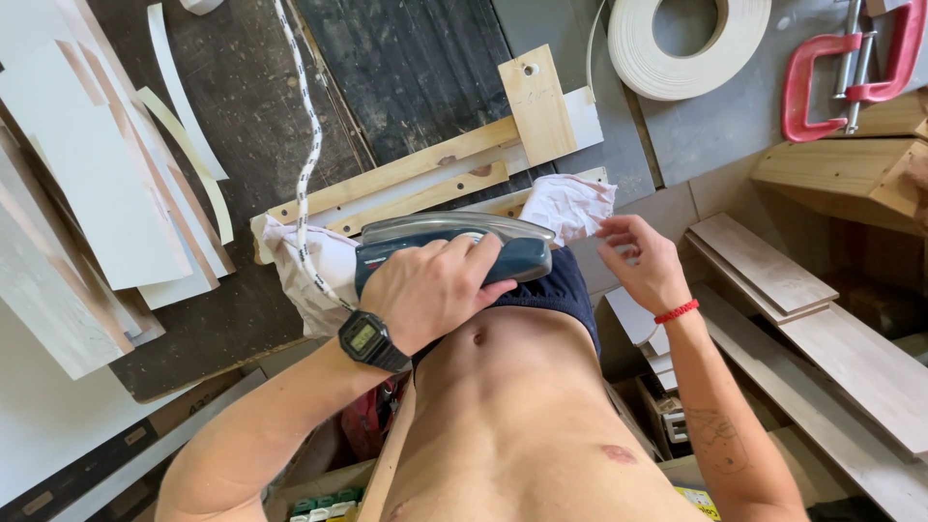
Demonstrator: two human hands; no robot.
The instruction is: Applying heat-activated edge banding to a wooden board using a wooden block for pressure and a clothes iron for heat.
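Head view: my left hand (pixel 430 290) grips the handle of a blue clothes iron (pixel 454 249), pressed on white cloth (pixel 570 205) at the workbench's (pixel 232 106) near edge; my right hand's (pixel 643 261) fingers pinch that cloth's corner.

Left hand (pixel 435 290) grips a clothes iron (pixel 454 253) on white cloth (pixel 570 205); right hand (pixel 643 263) pinches cloth.
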